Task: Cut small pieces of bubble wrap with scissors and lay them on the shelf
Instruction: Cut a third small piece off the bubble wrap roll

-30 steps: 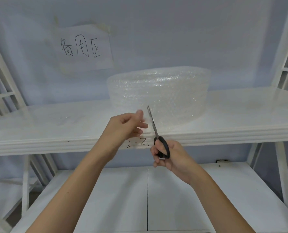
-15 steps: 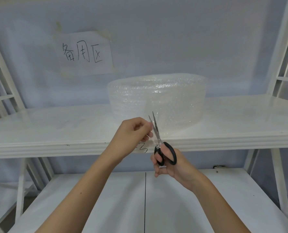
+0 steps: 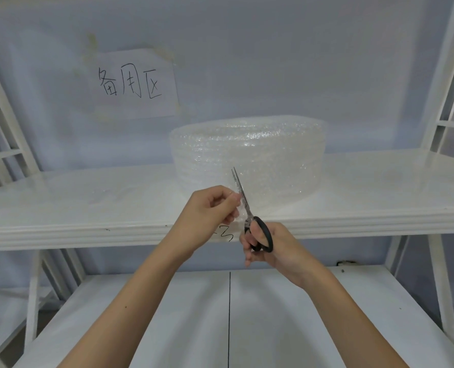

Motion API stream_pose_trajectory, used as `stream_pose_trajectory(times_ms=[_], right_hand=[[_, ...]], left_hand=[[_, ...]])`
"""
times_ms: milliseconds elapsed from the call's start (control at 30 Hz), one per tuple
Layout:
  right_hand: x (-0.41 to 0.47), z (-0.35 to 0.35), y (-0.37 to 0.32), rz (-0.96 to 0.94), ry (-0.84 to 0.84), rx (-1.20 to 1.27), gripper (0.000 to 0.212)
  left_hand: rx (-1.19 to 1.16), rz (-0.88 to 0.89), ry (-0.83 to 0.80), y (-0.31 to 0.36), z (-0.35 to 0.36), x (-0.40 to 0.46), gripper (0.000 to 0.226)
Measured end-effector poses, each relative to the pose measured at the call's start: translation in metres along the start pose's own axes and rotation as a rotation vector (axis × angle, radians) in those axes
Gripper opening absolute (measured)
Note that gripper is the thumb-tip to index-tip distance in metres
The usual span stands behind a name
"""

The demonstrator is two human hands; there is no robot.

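Since a moment ago, the scissors (image 3: 243, 205) have closed, their blades now nearly together and pointing to about 11 o'clock, and the left hand (image 3: 207, 212) has drawn in tight beside them. Between that hand's thumb and curled fingers sits a small piece of bubble wrap (image 3: 237, 208), clear and pebbled, touching the blades at its right edge; its full outline is hard to make out. It hangs in front of the upper shelf (image 3: 61, 208), at the lip, near the middle of the view. At 5 o'clock from it the right hand (image 3: 269, 247) grips the scissors, fingers closed through the glossy black loop handles. Behind, at 12 o'clock, a wide, low roll of bubble wrap (image 3: 260, 155) stands on its end on the shelf, translucent and glinting, coiled in many layers. Black handwriting on the shelf edge (image 3: 227, 235), partly hidden by the hands, ends in what looks like a "3". At 10 o'clock a paper sign (image 3: 134, 85) on the pale blue wall (image 3: 300, 62) reads "备用区". Below, a smooth white lower shelf (image 3: 287, 314) carries a thin dark seam.
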State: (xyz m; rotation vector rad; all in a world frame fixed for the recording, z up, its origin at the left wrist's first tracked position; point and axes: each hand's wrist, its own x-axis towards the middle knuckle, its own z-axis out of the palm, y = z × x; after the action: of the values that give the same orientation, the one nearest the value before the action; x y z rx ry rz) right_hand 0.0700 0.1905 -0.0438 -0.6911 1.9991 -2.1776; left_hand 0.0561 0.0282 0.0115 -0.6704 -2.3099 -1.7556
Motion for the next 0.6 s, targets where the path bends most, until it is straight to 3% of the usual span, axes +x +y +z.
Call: stream_pose_trajectory(times_ms=[167,300,433,600], right_hand=[[0.008,0.001,-0.005,-0.018,0.027,0.01,0.077],[0.008,0.001,-0.009,-0.039,0.04,0.014,0.054],[0.008,0.0,-0.017,-0.021,0.047,-0.003,0.057],[0.01,0.001,-0.024,-0.004,0.068,-0.042,0.044]], left_hand=[[0.021,0.006,-0.061,-0.002,0.003,-0.003,0.02],[0.019,0.015,-0.081,0.0,0.002,-0.005,0.02],[0.053,0.036,-0.16,-0.001,0.004,-0.009,0.023],[0.064,0.044,-0.115,-0.001,0.005,-0.01,0.023]])
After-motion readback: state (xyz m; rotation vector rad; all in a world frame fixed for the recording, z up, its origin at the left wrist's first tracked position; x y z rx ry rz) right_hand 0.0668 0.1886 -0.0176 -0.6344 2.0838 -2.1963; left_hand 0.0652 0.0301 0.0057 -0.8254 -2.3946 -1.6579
